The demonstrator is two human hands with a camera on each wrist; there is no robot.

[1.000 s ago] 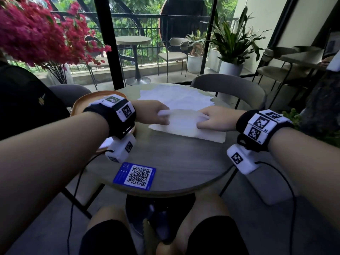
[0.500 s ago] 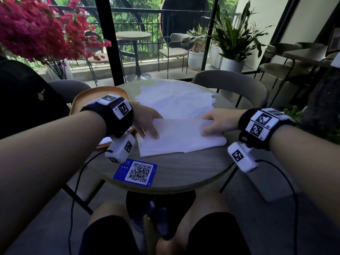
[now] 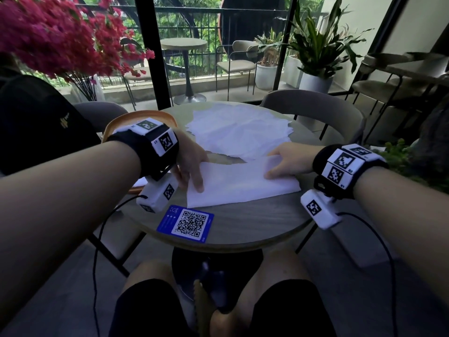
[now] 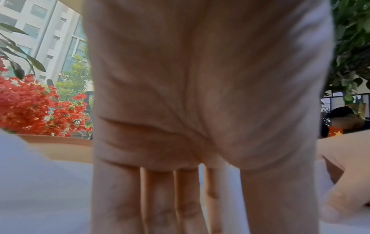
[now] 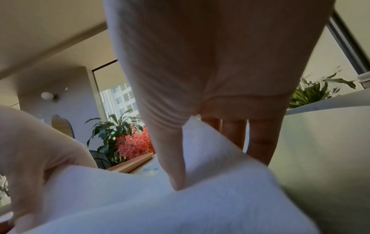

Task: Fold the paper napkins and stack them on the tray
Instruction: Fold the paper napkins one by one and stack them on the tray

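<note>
The folded napkin point(image 3: 240, 183) lies flat on the round table point(image 3: 243, 222), pinned at both ends by you. Your left hand point(image 3: 190, 161) rests on its left edge with straight fingers point(image 4: 158, 199) pressing down, holding nothing. Your right hand point(image 3: 288, 161) sits on the right end, thumb point(image 5: 174, 166) pressed into the paper; whether the other fingers pinch it, I cannot tell. Just beyond both hands lies the loose pile of unfolded napkins point(image 3: 239, 132). The wooden tray point(image 3: 116, 124) sits behind your left wrist. A blue QR card point(image 3: 185, 223) lies nearer you than the napkin.
</note>
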